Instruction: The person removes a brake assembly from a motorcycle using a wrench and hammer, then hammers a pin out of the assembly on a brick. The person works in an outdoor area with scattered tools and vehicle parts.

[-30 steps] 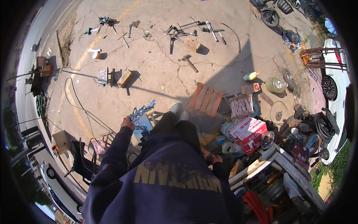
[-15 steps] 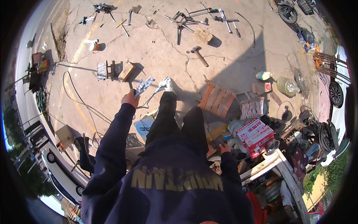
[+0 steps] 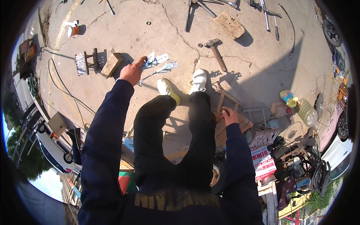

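Note:
My left hand (image 3: pixel 131 71) grips light-blue and silver metal brackets (image 3: pixel 156 60) at ground level, beside a wooden block (image 3: pixel 112 64). A claw hammer (image 3: pixel 218 56) lies right of the brackets. My white shoes (image 3: pixel 198 80) stand just below them, my knees bent. My right hand (image 3: pixel 229 115), fingers curled, is beside a small wooden stool (image 3: pixel 243 123) at my right leg; whatever is in its fingers is unclear.
Metal tools (image 3: pixel 199 7), a larger wood block (image 3: pixel 229 24) and a white cup (image 3: pixel 73 32) lie ahead. A cable (image 3: pixel 67 86) runs at left. Bottles (image 3: pixel 306 112), a red-and-white carton (image 3: pixel 262 165) and piled parts crowd the right, near a white car (image 3: pixel 337 153).
My left hand has moved forward and up with the metal pieces, toward the wooden block. My legs have bent as the view lowered. My right hand has risen beside the stool.

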